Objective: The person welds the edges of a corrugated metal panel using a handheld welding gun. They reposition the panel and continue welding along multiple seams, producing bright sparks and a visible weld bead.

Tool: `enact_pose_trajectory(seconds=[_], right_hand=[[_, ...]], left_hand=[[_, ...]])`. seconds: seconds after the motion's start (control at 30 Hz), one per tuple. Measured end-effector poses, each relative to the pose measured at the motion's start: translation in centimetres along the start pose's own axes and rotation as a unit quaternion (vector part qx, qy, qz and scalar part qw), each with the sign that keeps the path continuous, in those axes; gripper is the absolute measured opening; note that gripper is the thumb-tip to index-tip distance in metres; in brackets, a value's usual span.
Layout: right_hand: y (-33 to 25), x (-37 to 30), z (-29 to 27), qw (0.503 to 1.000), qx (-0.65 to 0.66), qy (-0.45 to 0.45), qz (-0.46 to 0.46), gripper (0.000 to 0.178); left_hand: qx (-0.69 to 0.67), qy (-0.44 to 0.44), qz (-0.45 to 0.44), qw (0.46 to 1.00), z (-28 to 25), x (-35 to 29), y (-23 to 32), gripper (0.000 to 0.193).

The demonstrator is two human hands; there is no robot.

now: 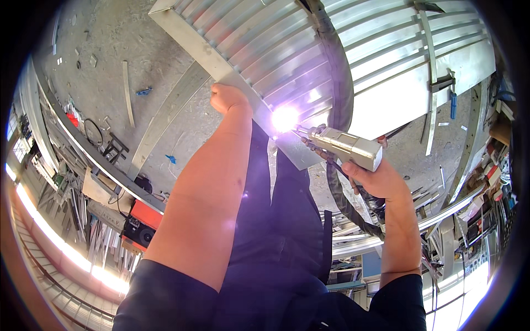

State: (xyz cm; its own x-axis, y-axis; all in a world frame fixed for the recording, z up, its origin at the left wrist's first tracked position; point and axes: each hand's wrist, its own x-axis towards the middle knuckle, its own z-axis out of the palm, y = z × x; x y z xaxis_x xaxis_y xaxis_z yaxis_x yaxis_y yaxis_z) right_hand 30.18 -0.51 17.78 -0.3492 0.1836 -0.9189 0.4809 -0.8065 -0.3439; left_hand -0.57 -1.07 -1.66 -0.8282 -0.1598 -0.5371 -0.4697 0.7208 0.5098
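My right hand [370, 179] is wrapped round a silver box-shaped welding gun [350, 148], its nozzle pointing left. At the nozzle tip a glaring white-violet light [285, 118] burns on the near border of a ribbed metal panel [265, 47]. The glare hides the spot beneath it. My left hand [228, 99] is closed in a fist against the outer edge of the panel's flat border strip [234, 74], left of the light. What its fingers hold, if anything, is hidden.
A thick black sleeved hose [338, 66] crosses the panel and loops below the gun. At right, a blue-handled clamp [452, 102] grips a metal strip on the panel. Metal strips and a blue clamp [144, 91] lie on the concrete floor. A red-and-black machine [142, 223] stands lower left.
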Motion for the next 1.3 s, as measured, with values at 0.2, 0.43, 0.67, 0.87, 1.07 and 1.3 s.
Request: enact_pose_trajectory(seconds=[0.2, 0.43, 0.67, 0.87, 1.07, 1.3], right_hand=[[-0.1, 0.2, 0.0, 1.000, -0.001, 0.002, 0.009, 0.053], [-1.2, -0.3, 0.1, 0.999, -0.043, -0.006, 0.032, 0.051], [-2.9, -0.9, 0.3, 0.997, -0.058, 0.007, 0.056, 0.054], [-1.2, -5.0, -1.5, 0.991, 0.099, 0.086, -0.005, 0.064], [1.8, -8.0, -0.3, 0.960, 0.250, 0.000, -0.129, 0.079], [8.1, -11.6, 8.9, 0.975, 0.172, 0.099, -0.101, 0.072]], left_hand=[[0.029, 0.016, 0.018, 0.999, 0.1, -0.4, 0.2, 0.060], [0.005, 0.017, -0.003, 1.000, -0.1, -0.6, 0.4, 0.059], [0.012, -0.036, -0.027, 0.999, -0.5, -1.1, 1.0, 0.056], [0.006, 0.003, -0.002, 1.000, -0.4, -0.9, 0.9, 0.056], [-0.019, -0.010, -0.001, 1.000, 0.2, -0.6, 0.2, 0.057], [0.041, -0.020, -0.044, 0.998, -0.2, 0.6, 0.3, 0.054]])
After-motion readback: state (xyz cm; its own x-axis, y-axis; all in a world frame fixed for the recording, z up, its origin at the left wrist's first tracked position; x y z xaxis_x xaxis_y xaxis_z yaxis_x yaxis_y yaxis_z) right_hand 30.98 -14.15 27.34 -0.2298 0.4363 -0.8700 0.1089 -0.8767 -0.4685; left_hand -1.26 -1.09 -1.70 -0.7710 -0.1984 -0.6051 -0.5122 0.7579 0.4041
